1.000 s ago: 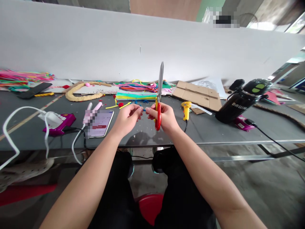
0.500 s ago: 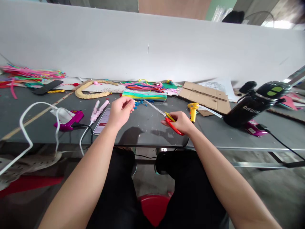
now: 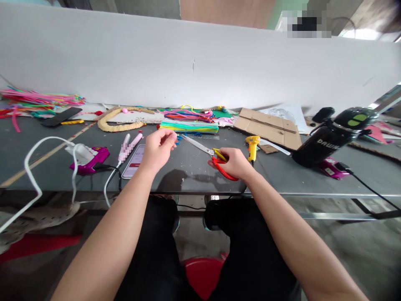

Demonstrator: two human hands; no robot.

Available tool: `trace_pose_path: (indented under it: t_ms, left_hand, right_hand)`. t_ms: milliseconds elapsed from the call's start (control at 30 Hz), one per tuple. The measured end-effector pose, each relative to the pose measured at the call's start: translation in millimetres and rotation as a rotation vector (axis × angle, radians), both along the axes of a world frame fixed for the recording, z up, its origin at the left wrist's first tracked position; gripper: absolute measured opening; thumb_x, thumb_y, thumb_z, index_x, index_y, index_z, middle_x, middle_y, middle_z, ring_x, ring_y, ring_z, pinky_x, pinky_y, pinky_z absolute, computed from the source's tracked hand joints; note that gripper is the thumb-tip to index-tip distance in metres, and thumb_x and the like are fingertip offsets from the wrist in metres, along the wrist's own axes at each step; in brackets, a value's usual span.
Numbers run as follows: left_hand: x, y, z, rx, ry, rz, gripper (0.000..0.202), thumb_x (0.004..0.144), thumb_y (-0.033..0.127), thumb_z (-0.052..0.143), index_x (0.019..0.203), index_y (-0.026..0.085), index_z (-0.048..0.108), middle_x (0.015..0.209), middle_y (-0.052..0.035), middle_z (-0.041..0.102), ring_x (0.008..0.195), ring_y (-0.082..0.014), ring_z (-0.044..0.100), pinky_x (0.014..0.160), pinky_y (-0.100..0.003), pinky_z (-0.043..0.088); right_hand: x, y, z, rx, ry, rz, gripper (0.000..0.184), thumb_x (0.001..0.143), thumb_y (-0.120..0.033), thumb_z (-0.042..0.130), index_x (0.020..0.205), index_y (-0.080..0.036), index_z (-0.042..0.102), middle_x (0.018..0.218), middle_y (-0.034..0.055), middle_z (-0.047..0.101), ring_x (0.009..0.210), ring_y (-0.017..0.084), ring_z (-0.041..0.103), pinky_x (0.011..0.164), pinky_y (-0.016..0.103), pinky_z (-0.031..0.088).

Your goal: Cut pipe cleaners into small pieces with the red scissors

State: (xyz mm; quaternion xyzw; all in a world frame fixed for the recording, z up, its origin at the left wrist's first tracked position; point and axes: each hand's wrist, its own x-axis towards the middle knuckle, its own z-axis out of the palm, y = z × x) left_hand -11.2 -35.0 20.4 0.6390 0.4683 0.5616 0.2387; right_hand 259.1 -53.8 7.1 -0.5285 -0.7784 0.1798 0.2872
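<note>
My right hand grips the red and yellow handles of a pair of scissors, whose closed blades lie low over the grey table and point to the left. My left hand hovers above the table with thumb and fingers pinched together on something too small to make out. Blue scraps lie just past its fingertips. A stack of coloured pipe cleaners sits behind both hands.
A phone and a pink tool lie left of my left hand, with a purple glue gun and white cable farther left. A yellow glue gun, cardboard and a black bottle are to the right. A white wall backs the table.
My right hand swung the scissors from upright down to the table, blades pointing left. The hands moved apart, and my left hand stayed pinched.
</note>
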Motion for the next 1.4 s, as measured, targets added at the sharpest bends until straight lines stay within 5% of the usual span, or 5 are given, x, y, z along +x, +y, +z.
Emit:
trace_pose_path:
  t_ms: [1400]
  left_hand:
    - [2.7, -1.5, 2.0, -0.024, 0.001, -0.001, 0.023, 0.086, 0.040, 0.064, 0.080, 0.018, 0.065, 0.069, -0.0022, 0.063, 0.061, -0.0119, 0.058, 0.059, -0.023, 0.047]
  right_hand:
    - [-4.4, -1.5, 6.3, -0.017, -0.001, 0.004, 0.043, 0.074, -0.049, 0.063, 0.057, -0.020, 0.036, 0.058, -0.0036, 0.033, 0.061, 0.011, 0.027, 0.055, 0.029, 0.020]
